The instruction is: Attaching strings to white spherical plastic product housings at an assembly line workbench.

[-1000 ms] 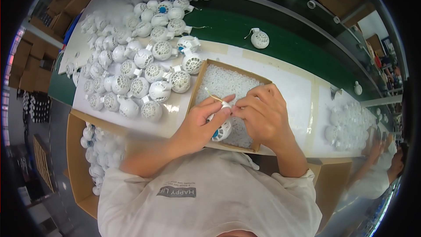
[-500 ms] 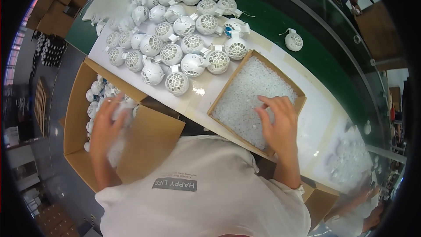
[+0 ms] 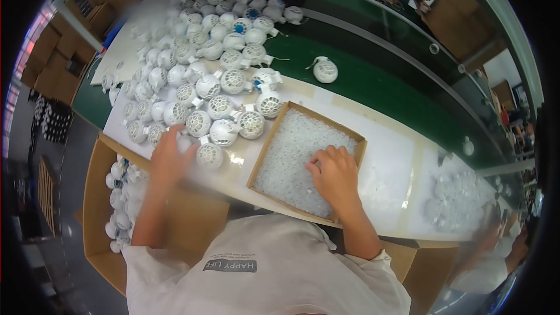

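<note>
Currently left hand [image 3: 167, 162] spread at white balls [image 3: 210, 156], grip unclear; right hand [image 3: 336, 176] curled over bead-filled tray [image 3: 268, 145], hold unclear.

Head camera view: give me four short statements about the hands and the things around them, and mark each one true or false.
1. The right hand is over the shallow tray of clear beads. True.
2. Both hands are over that tray. False: the left hand is beside the white latticed balls.
3. A lone ball lies on the green surface. True.
4. The cardboard box at left holds only beads. False: it holds white balls.
</note>
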Demonstrator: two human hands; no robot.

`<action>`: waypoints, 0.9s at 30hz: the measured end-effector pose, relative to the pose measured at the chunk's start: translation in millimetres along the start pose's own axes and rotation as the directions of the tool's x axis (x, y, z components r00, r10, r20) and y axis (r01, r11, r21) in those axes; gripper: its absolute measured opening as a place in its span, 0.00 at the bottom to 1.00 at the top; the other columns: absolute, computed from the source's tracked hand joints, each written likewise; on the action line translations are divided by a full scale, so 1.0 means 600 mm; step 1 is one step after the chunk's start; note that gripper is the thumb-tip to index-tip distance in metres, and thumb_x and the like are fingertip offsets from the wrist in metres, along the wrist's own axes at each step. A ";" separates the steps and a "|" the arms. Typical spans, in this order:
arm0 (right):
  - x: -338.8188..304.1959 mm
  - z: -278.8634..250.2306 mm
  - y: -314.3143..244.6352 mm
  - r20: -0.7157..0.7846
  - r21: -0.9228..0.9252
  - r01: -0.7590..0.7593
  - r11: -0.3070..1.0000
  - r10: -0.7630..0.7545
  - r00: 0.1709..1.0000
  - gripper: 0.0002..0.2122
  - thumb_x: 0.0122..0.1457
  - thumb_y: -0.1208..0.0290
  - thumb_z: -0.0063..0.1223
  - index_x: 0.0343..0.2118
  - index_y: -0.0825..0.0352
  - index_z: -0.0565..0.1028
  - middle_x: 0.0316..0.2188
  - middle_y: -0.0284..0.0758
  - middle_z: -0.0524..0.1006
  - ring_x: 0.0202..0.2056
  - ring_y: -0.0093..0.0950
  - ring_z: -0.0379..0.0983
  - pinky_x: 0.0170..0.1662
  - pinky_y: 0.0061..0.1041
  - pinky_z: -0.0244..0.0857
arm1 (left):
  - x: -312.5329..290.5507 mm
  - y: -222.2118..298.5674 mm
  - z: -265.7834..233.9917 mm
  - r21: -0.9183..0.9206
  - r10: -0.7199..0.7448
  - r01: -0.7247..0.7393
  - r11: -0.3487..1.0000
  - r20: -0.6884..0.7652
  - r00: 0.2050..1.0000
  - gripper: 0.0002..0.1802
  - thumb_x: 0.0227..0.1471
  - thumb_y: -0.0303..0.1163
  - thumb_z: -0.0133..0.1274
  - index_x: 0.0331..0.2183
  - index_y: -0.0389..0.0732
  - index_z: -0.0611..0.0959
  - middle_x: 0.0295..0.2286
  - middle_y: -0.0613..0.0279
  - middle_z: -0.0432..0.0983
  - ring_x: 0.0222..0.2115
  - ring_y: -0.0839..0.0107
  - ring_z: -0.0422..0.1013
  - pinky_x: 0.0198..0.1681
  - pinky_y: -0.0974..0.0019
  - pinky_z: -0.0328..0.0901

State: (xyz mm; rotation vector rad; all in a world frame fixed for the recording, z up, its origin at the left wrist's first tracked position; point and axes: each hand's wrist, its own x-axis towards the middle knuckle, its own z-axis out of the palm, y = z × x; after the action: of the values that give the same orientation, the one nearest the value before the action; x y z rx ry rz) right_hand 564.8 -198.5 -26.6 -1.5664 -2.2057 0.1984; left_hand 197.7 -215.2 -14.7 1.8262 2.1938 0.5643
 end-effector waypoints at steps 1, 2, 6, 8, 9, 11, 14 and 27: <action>0.005 0.001 0.006 -0.007 0.011 0.008 1.000 -0.008 1.000 0.05 0.47 0.72 0.65 0.26 0.63 0.79 0.26 0.34 0.75 0.35 0.37 0.70 0.39 0.36 0.65 | 0.003 -0.013 0.015 0.016 0.033 -0.032 0.999 -0.039 0.999 0.31 0.51 0.33 0.62 0.56 0.42 0.72 0.42 0.53 0.76 0.41 0.58 0.73 0.46 0.61 0.68; 0.007 0.001 0.013 -0.012 0.022 0.017 1.000 -0.017 1.000 0.05 0.47 0.71 0.66 0.26 0.62 0.79 0.26 0.34 0.75 0.34 0.37 0.70 0.39 0.35 0.65 | 0.003 -0.021 0.023 0.033 0.064 -0.061 0.998 -0.078 0.995 0.31 0.51 0.34 0.62 0.55 0.43 0.71 0.41 0.54 0.76 0.40 0.60 0.73 0.45 0.62 0.69; 0.005 0.006 0.029 -0.032 0.022 0.023 0.999 -0.023 0.999 0.05 0.47 0.71 0.66 0.25 0.62 0.79 0.26 0.34 0.74 0.34 0.36 0.70 0.38 0.35 0.64 | -0.019 -0.012 -0.006 -0.421 -0.080 0.064 0.905 -0.022 0.997 0.28 0.53 0.34 0.58 0.55 0.44 0.69 0.40 0.58 0.74 0.39 0.65 0.73 0.41 0.64 0.71; 0.003 0.010 0.035 -0.035 0.006 0.023 1.000 -0.023 0.999 0.05 0.47 0.71 0.66 0.24 0.63 0.79 0.27 0.33 0.74 0.34 0.35 0.69 0.38 0.35 0.64 | -0.020 0.013 -0.018 -0.789 -0.183 0.112 0.604 0.000 0.983 0.27 0.56 0.34 0.55 0.55 0.44 0.67 0.38 0.60 0.73 0.39 0.61 0.73 0.38 0.62 0.72; 0.000 0.010 0.041 -0.033 -0.007 0.031 0.999 -0.031 0.999 0.05 0.47 0.71 0.66 0.24 0.63 0.79 0.27 0.33 0.74 0.34 0.35 0.69 0.37 0.35 0.63 | -0.022 0.026 -0.014 -0.911 -0.230 0.123 0.395 0.032 0.973 0.26 0.57 0.35 0.53 0.55 0.44 0.66 0.38 0.61 0.72 0.39 0.60 0.73 0.37 0.61 0.73; -0.004 0.007 0.049 -0.034 -0.026 0.026 0.999 -0.027 0.999 0.05 0.47 0.71 0.66 0.23 0.63 0.79 0.27 0.33 0.74 0.34 0.35 0.69 0.37 0.34 0.63 | -0.026 0.058 0.013 -0.950 -0.204 0.109 0.291 0.050 0.978 0.25 0.58 0.35 0.52 0.55 0.43 0.66 0.37 0.61 0.71 0.39 0.59 0.73 0.36 0.59 0.73; -0.012 0.000 0.061 -0.045 -0.074 0.033 0.997 -0.036 0.998 0.05 0.46 0.70 0.66 0.23 0.63 0.80 0.27 0.32 0.74 0.34 0.35 0.69 0.37 0.34 0.62 | -0.033 0.118 0.068 -0.992 -0.159 0.102 0.070 0.090 0.983 0.24 0.60 0.36 0.50 0.55 0.41 0.67 0.36 0.61 0.70 0.39 0.58 0.73 0.33 0.56 0.74; -0.030 -0.011 0.104 -0.113 0.329 -0.027 0.944 0.067 0.991 0.01 0.49 0.76 0.63 0.26 0.64 0.82 0.25 0.33 0.78 0.30 0.28 0.71 0.33 0.28 0.65 | 0.029 0.333 0.147 -0.894 0.462 -0.169 0.416 0.047 0.886 0.12 0.62 0.32 0.50 0.35 0.32 0.82 0.29 0.60 0.79 0.33 0.74 0.75 0.38 0.71 0.68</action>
State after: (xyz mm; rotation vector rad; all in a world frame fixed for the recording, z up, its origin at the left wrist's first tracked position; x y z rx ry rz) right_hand 626.5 -193.9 -47.3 -1.4072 -1.9255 0.4464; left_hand 408.4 -155.9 -6.3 1.5313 0.9452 1.1462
